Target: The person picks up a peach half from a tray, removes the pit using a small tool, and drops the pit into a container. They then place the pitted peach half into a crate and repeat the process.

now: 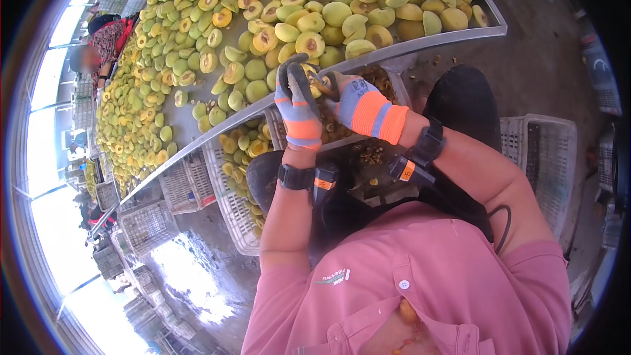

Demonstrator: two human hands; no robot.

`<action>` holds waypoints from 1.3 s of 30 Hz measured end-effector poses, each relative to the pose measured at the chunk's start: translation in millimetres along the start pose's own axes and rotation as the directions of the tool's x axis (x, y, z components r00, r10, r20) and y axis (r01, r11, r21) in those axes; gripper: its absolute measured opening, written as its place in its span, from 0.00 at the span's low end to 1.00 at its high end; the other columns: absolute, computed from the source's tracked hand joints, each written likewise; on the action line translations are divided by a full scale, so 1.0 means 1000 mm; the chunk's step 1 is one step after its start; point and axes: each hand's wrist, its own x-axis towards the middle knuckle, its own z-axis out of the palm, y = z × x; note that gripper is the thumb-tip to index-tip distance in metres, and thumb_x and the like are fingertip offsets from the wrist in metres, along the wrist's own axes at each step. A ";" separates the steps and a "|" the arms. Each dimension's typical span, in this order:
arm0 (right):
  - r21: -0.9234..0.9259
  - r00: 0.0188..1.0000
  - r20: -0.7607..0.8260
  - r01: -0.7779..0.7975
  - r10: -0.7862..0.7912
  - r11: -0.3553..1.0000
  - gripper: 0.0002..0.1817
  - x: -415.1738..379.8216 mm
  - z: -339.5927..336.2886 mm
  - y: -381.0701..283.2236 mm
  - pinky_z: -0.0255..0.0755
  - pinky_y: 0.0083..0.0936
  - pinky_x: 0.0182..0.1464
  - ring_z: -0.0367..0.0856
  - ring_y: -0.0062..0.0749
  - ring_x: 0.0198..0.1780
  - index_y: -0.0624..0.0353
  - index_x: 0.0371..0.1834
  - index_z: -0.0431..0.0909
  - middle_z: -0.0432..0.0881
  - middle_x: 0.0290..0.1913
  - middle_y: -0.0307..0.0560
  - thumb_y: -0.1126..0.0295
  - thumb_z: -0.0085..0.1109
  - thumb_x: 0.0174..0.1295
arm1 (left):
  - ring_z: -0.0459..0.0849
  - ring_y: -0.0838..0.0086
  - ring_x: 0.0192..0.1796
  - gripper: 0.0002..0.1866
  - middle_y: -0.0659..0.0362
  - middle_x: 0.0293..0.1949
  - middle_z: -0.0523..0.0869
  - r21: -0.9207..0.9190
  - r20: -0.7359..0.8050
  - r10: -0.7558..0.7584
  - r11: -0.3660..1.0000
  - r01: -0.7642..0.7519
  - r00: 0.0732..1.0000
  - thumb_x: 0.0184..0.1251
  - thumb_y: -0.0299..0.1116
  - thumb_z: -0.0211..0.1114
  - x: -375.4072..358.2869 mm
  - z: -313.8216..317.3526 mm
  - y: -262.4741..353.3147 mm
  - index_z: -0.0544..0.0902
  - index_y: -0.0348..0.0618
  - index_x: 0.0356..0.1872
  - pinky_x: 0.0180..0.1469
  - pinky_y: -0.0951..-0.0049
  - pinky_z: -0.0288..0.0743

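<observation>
At the near edge of the metal-rimmed table (pixel 394 45), my gloved left hand (pixel 299 102) is closed around a yellowish half of stone fruit (pixel 313 85). My gloved right hand (pixel 355 102) meets it there, its fingers pinched against the fruit. Something brownish shows between the fingertips, too small and covered to name. Many green-yellow fruit halves (pixel 309 44) lie spread over the table just beyond both hands, several with brown pits or pit hollows facing up.
Below my left forearm stands a white plastic crate (pixel 240 240) holding fruit halves. Under my hands is another crate with brown scraps (pixel 380 80). An empty-looking crate (pixel 565 158) is at my right. Another person (pixel 108 46) works at the table's far left; stacked crates (pixel 148 227) stand below.
</observation>
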 end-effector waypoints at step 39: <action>0.337 0.793 0.280 0.448 -0.542 0.828 0.11 -0.017 -0.057 0.001 0.65 0.15 0.32 0.69 0.13 0.30 0.59 0.42 0.77 0.76 0.30 0.31 0.66 0.61 0.60 | 0.83 0.64 0.40 0.17 0.51 0.40 0.82 0.459 0.398 0.305 0.750 -0.475 0.865 0.54 0.19 0.61 -0.002 -0.001 0.043 0.80 0.35 0.48 0.42 0.70 0.76</action>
